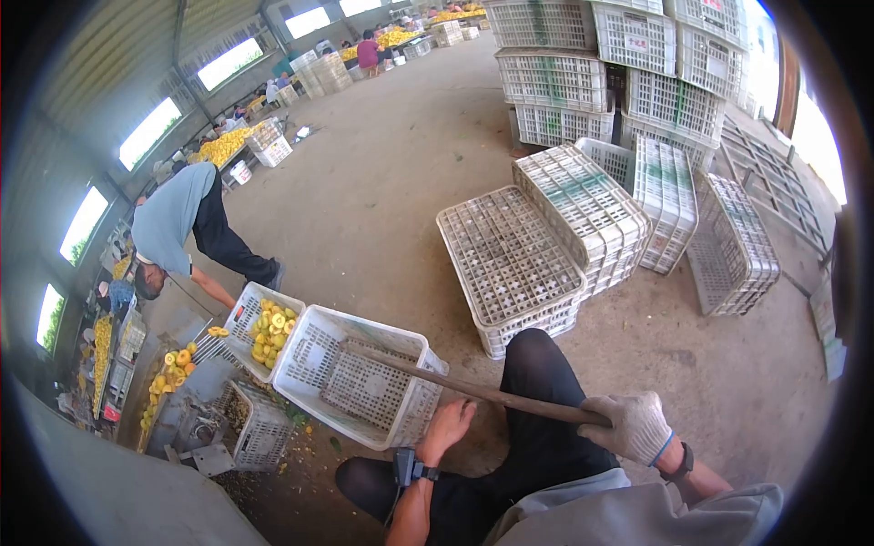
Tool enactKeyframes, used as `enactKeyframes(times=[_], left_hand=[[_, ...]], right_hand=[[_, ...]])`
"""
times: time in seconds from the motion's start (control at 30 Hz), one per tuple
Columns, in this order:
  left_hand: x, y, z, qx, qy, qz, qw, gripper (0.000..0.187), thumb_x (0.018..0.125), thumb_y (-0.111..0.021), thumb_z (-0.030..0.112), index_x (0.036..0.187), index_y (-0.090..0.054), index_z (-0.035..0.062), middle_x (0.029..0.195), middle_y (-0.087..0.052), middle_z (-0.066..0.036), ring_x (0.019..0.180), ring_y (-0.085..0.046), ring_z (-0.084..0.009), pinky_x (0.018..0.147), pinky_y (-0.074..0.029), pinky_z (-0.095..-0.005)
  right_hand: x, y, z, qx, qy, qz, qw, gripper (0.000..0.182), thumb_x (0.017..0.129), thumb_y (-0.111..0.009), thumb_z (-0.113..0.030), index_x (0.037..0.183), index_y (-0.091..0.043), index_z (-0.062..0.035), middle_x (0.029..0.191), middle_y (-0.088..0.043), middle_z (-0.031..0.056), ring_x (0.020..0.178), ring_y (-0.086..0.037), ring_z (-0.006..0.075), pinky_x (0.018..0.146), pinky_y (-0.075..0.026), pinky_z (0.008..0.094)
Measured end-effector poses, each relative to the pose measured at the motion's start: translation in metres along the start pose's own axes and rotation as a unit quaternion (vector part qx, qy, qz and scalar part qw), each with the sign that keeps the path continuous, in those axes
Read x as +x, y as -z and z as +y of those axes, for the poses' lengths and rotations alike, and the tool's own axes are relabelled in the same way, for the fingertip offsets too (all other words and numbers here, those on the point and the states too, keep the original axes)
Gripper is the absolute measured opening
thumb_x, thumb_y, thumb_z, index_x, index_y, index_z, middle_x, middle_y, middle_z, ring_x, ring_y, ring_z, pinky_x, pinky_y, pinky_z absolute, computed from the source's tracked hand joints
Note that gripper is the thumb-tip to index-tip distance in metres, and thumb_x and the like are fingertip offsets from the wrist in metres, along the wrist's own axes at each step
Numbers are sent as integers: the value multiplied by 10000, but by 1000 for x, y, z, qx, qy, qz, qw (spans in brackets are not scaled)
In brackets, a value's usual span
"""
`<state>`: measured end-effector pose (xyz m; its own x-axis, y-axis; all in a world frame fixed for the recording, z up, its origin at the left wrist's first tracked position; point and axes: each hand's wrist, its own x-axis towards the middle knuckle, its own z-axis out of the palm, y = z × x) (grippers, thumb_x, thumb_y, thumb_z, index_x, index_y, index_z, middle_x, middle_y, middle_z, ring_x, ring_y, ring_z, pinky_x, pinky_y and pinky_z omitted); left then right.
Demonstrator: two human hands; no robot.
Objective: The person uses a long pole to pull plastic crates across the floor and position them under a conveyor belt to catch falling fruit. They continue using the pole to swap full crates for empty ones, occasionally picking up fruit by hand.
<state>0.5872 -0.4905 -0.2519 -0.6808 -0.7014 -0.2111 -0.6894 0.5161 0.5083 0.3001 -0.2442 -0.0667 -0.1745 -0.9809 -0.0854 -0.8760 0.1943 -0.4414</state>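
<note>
My right hand, in a white knitted work glove, is closed around the near end of a long wooden pole. The pole slants over my knee and the rim of a white plastic crate, its far end over the crate's inside. My bare left hand is beside that crate's near corner, below the pole and apart from it, fingers loosely parted with nothing seen in them. Against the crate's far side stands another crate holding yellow cut fruit.
A bending person reaches to the fruit crate. More fruit lies on a metal machine at left, near a crate of scraps. Stacked crates stand ahead and right. People work at fruit-covered tables farther back.
</note>
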Motion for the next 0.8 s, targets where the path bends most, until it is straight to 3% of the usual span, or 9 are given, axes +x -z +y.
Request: enactKeyframes(times=[0.1, 0.17, 0.23, 0.33, 0.43, 0.53, 0.57, 0.7, 0.8], left_hand=[[-9, -30, 42, -262, 54, -21, 963, 572, 1122, -412, 418, 1418, -570, -45, 1393, -628, -300, 1353, -573, -414, 1141, -434, -431], [-18, -71, 70, -458, 83, -96, 880, 650, 1146, -354, 437, 1517, -460, -85, 1614, -452, -215, 1535, -371, -288, 1259, -271, -348], [-36, -89, 127, -381, 33, -15, 924, 708, 1125, -392, 469, 1519, -402, -119, 1549, -481, -320, 1480, -434, -418, 1228, -322, -385], [-57, -60, 165, -176, 65, -28, 982, 607, 1102, -522, 354, 1511, -427, -84, 1389, -632, -291, 1339, -596, -396, 1113, -472, -410], [-79, -37, 164, -324, 39, 118, 938, 511, 1078, -595, 251, 1468, -500, -64, 1321, -679, -269, 1262, -667, -324, 1049, -524, -405], [-94, 3, 171, -357, -11, 137, 924, 376, 1072, -598, 147, 1407, -582, -25, 1262, -701, -275, 1152, -722, -260, 960, -573, -371], [-98, 25, 186, -383, -2, 122, 916, 383, 1083, -570, 159, 1395, -581, -64, 1277, -705, -244, 1197, -703, -288, 1057, -522, -375], [-101, 88, 229, -491, -116, 143, 851, 453, 1130, -407, 223, 1419, -527, -104, 1302, -687, -258, 1216, -683, -383, 1086, -511, -469], [-102, 121, 251, -596, -238, 124, 757, 516, 1149, -389, 291, 1487, -458, -92, 1386, -627, -285, 1255, -648, -438, 1125, -477, -505]], right_hand=[[0, -1, -2, 3, 10, 36, 999, 394, 876, -760, -436, 1153, -738, -157, 915, -762, 90, 805, -751, 313, 716, -583, 433], [0, -3, 0, 5, 14, 53, 998, 384, 856, -783, -428, 1128, -752, -160, 882, -760, 86, 783, -747, 312, 704, -583, 427], [-1, -3, 3, 12, 18, 51, 998, 385, 857, -781, -430, 1127, -751, -158, 885, -759, 89, 786, -745, 316, 707, -581, 429], [0, -1, 5, 23, 18, 25, 999, 412, 890, -741, -434, 1185, -713, -147, 962, -764, 104, 836, -750, 336, 724, -582, 455], [1, -3, 10, 28, 23, 30, 999, 420, 892, -739, -437, 1194, -709, -147, 965, -764, 108, 835, -750, 339, 720, -580, 461], [2, -2, 11, 7, 10, 3, 1000, 428, 895, -736, -436, 1207, -703, -144, 965, -765, 113, 839, -750, 341, 723, -579, 468], [2, -2, 11, 8, 11, 4, 1000, 431, 896, -734, -436, 1211, -702, -144, 965, -765, 116, 841, -749, 343, 725, -579, 470], [3, -8, 13, 13, 14, 33, 999, 405, 874, -760, -429, 1163, -731, -148, 924, -759, 106, 814, -744, 325, 711, -575, 450], [1, -5, 13, 14, 9, 19, 1000, 427, 889, -742, -440, 1201, -716, -150, 948, -763, 115, 836, -746, 340, 728, -576, 463]])
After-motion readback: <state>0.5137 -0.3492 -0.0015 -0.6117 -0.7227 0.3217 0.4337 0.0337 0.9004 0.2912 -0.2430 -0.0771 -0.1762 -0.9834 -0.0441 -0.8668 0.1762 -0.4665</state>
